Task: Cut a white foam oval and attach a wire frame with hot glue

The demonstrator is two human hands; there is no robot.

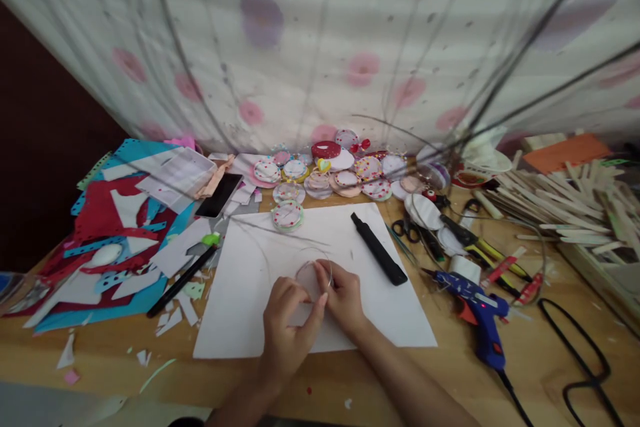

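Note:
Over a white sheet of paper, my right hand pinches a thin, pale, see-through ring or disc; its exact kind is hard to make out. My left hand is close beside it, fingers curled and thumb stretched apart from them toward the right hand. Whether the left fingertips touch the ring's edge is unclear. A black cutter-like tool lies on the paper to the right. At the sheet's top edge sits a round decorated disc with red dots.
Several decorated discs are piled against the flowered curtain. Left are coloured scraps, a phone and a black pen. Right are a blue glue gun with its cord, pliers, scissors and wooden sticks.

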